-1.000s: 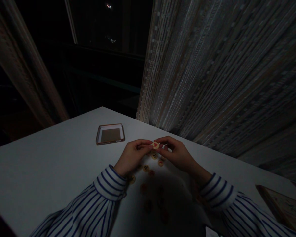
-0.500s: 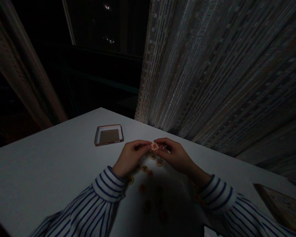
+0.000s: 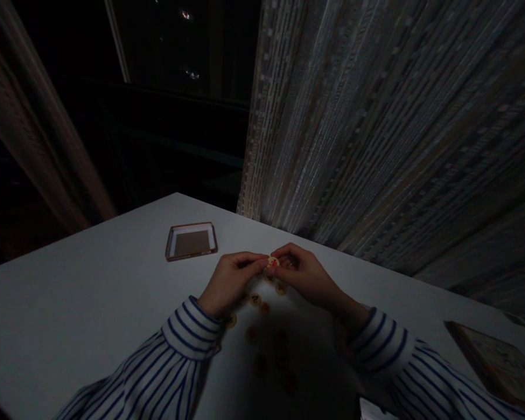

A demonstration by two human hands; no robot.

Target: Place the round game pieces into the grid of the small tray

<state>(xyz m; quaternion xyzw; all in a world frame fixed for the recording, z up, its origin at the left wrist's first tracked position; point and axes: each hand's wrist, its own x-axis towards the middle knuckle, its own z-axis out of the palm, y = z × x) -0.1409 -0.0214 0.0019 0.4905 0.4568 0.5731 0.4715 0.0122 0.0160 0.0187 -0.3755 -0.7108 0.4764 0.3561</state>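
A round, pale xiangqi piece [image 3: 273, 262] with a red character is held up between both hands over the table. My left hand [image 3: 231, 280] pinches its left edge between thumb and fingers. My right hand [image 3: 308, 274] grips the same piece from the right, the thumb along its lower front. Below the hands lie several more pieces, among them a black-lettered piece [image 3: 255, 299], a red-lettered piece [image 3: 280, 289] and another piece [image 3: 230, 320] beside my left cuff. Those nearer my body sit in deep shadow, and their characters cannot be read.
An open shallow tin [image 3: 170, 241] stands on the white table [image 3: 114, 280] at the left back. A flat decorated box or lid [image 3: 499, 361] lies at the right. The lit corner of a phone [image 3: 371, 410] shows at the bottom. A curtain [image 3: 332, 116] hangs along the back edge.
The piece between my fingers has tilted slightly, and my right thumb covers more of its lower face. My right hand has shifted a little left; the view has moved slightly.
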